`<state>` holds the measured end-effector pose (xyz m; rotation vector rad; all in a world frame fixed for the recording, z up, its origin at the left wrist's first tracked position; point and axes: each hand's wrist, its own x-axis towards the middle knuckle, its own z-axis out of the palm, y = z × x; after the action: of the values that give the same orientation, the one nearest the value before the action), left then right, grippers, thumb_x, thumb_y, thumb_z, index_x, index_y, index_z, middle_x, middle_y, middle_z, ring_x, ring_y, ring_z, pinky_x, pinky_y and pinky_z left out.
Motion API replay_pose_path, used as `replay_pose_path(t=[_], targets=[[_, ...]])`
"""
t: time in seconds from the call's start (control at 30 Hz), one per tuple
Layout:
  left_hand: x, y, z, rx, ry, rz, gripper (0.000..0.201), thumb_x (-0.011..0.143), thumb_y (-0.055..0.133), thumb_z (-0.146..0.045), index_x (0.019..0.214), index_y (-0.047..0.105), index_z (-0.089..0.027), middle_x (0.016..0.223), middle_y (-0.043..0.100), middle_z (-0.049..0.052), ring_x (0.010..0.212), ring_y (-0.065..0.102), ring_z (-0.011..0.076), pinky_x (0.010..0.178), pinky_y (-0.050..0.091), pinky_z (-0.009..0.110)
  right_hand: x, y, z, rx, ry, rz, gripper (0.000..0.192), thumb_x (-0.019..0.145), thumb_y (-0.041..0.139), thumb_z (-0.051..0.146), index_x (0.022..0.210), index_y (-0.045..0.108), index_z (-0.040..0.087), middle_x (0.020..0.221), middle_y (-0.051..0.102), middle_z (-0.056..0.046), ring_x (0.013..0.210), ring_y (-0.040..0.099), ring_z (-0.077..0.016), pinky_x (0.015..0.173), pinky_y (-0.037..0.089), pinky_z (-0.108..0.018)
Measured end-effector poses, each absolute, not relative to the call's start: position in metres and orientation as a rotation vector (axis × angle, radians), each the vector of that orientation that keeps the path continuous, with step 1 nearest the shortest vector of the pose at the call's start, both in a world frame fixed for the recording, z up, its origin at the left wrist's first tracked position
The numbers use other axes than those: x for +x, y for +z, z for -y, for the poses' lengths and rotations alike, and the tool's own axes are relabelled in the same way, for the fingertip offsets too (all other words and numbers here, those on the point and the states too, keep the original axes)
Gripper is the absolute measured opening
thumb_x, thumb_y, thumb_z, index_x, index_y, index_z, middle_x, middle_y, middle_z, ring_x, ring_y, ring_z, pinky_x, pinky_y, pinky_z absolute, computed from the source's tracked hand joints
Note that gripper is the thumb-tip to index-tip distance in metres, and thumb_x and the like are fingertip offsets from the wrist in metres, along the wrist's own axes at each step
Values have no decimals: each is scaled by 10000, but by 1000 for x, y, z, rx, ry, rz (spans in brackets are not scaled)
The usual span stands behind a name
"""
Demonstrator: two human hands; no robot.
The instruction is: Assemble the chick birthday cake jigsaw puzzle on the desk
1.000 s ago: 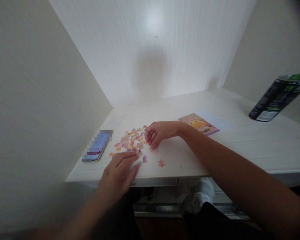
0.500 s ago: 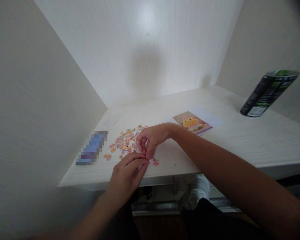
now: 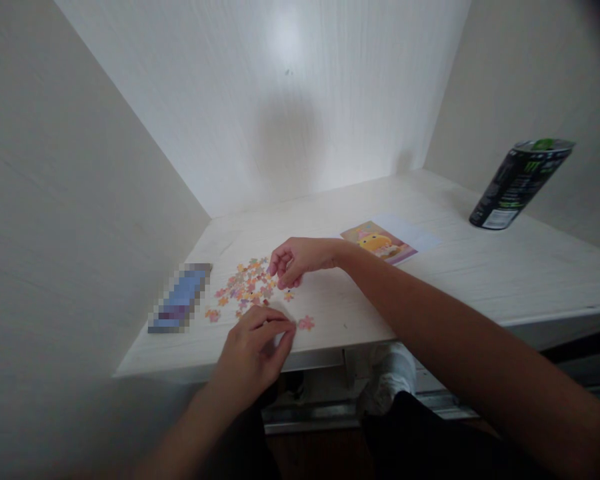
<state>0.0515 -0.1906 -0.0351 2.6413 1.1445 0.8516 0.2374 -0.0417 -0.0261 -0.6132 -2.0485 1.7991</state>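
At the far left of the counter one phone lies flat, its screen blurred out, close to the near edge. Just right of it sits the loose scatter of puzzle pieces, too many, too small and too overlapped to count; a few strays lie apart from it on the near side, among them one orange piece at the left.

The left hand rests at the near edge with its fingers curled together; whether a piece is pinched under the fingertips cannot be told. Beside those fingertips lies one pink piece, very close to the lip of the counter. That looks like the risk here: a sideways brush of the left hand could probably sweep it, or other near strays, off the edge and down to the floor.

The right hand hovers over the right side of the scatter, fingers bent in a pinch, seemingly on a piece, though the piece itself is hidden. A dragging wrist or forearm could well push the pile about.

Further right lies one picture card with a yellow figure, on top of a pale sheet. Far right stands one dark drink can, well apart from both arms, so a knock seems unlikely.
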Motion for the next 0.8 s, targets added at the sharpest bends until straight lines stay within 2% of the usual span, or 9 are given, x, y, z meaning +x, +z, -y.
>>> replay_pose_path(t=[0.17,0.37,0.6,0.8], targets=[[50,-37,193,2661,802,-1156,131,847,603,-190,958,671,-210,977,624,60,926,578,168,846,490,338,238,-24,37,-624,1579,2056,269,680,770,226,893,637,129,680,643,3,559,547,-87,504,442,-199],[47,-45,196,2813,711,-1026,384,853,585,-161,1228,570,-239,1134,573,84,1041,523,194,908,468,371,239,-23,33,-698,1375,1850,179,709,734,206,836,641,123,633,589,15,529,497,-76,471,385,-194],[47,-48,198,2809,737,-1037,368,859,571,-176,1227,549,-186,1106,575,102,1009,522,204,877,477,388,238,-25,32,-767,1313,1792,159,723,738,224,813,638,141,616,570,18,510,467,-68,446,323,-194],[48,-47,197,2793,772,-1010,333,857,571,-167,1190,565,-174,1121,606,83,1025,527,200,911,455,391,237,-30,31,-769,1308,1784,169,712,741,253,808,650,148,676,610,-1,532,481,-76,467,337,-205]])
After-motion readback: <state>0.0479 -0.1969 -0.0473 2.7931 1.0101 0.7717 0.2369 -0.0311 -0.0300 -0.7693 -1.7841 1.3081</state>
